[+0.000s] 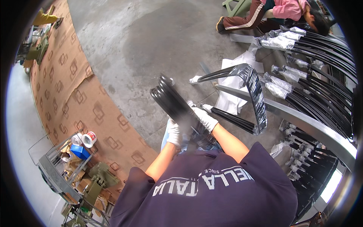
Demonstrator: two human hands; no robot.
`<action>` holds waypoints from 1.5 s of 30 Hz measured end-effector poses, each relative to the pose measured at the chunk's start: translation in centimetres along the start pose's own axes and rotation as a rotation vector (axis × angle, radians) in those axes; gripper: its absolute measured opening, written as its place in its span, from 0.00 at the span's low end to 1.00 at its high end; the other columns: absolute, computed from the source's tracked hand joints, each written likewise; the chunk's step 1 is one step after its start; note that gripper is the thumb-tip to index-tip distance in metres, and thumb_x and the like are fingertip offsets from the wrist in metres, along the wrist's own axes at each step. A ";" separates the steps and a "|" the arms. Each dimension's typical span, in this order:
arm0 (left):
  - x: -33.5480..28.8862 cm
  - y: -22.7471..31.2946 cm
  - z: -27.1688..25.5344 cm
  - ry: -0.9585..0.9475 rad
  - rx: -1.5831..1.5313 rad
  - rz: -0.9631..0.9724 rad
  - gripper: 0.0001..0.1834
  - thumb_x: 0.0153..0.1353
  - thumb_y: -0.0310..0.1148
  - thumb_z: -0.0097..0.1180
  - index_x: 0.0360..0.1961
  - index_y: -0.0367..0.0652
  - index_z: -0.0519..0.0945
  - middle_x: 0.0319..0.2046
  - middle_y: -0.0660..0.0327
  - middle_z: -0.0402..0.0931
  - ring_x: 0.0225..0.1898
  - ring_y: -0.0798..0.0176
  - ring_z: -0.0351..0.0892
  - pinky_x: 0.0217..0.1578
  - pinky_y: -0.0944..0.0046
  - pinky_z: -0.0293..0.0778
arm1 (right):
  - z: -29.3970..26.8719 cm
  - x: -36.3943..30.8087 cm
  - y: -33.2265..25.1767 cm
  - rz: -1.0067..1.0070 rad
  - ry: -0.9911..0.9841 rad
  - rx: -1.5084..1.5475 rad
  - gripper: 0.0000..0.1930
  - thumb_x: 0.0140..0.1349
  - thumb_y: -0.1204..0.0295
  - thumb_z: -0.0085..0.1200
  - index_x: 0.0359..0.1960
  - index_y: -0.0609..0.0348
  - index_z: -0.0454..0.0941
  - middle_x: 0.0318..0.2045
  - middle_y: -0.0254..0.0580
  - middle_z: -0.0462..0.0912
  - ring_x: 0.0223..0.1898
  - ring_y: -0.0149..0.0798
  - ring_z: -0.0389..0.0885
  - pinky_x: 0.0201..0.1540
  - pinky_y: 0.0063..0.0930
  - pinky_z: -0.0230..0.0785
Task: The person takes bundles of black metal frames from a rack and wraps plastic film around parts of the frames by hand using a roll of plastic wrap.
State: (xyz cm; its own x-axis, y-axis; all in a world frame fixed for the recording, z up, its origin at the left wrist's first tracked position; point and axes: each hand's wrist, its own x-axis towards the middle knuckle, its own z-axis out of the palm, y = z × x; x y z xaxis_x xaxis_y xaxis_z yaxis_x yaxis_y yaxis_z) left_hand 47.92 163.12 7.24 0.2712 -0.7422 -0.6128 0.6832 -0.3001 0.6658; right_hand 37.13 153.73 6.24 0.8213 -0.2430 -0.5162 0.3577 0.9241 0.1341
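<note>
Gloved left hand [173,133] & right hand [204,118] gripping stacked black curved strips [177,108], concrete floor [143,41]

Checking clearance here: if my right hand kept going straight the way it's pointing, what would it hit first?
The right hand points up-left along the black curved strips it grips. Past their far end, only bare concrete floor seems to lie ahead, though depth is hard to judge.

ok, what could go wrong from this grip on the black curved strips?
1. Both gloved hands, left hand and right hand, grip the bundle of black curved strips near its lower end; the long upper end juts out, so it could tip or fan apart.
2. Another curved bundle hangs off the metal rail just beside it; a swing might snag it.
3. A person seated on the floor works nearby, possibly within the swing.
</note>
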 end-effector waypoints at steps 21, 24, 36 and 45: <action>-4.5 10.5 -1.5 0.170 0.107 0.085 0.16 0.56 0.43 0.54 0.34 0.39 0.77 0.25 0.71 0.71 0.26 0.77 0.65 0.28 0.73 0.64 | 14.9 4.9 0.7 -0.205 -0.221 -2.032 0.27 0.55 0.52 0.44 0.54 0.53 0.66 0.61 0.58 0.51 0.62 0.54 0.51 0.62 0.41 0.44; -3.0 9.9 -2.1 0.124 0.205 0.091 0.19 0.62 0.44 0.45 0.26 0.39 0.77 0.20 0.65 0.74 0.21 0.72 0.73 0.25 0.71 0.70 | 16.2 -0.6 2.8 -0.204 0.027 -2.165 0.34 0.53 0.51 0.49 0.56 0.61 0.62 0.63 0.64 0.43 0.63 0.58 0.47 0.63 0.41 0.41; 1.8 10.8 -2.4 0.220 -0.203 -0.064 0.29 0.53 0.57 0.52 0.41 0.38 0.71 0.32 0.59 0.74 0.31 0.66 0.73 0.34 0.68 0.71 | 12.1 0.1 -1.2 -0.170 0.428 -1.375 0.37 0.33 0.55 0.68 0.43 0.62 0.65 0.37 0.45 0.74 0.38 0.36 0.74 0.40 0.27 0.67; 4.7 9.6 0.1 -0.547 -1.144 0.006 0.31 0.46 0.50 0.56 0.44 0.36 0.69 0.32 0.56 0.71 0.35 0.56 0.69 0.57 0.58 0.56 | 12.2 -0.6 -5.7 -0.066 0.287 -1.378 0.31 0.36 0.63 0.69 0.41 0.63 0.68 0.35 0.39 0.75 0.37 0.31 0.74 0.41 0.23 0.67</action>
State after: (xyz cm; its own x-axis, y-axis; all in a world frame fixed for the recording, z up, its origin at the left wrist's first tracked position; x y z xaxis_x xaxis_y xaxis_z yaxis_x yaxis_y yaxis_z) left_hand 55.64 156.72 10.82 0.1485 -0.9734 -0.1742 0.9505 0.1892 -0.2467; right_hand 40.02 145.03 16.12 0.6429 -0.3831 -0.6633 -0.4618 0.4970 -0.7347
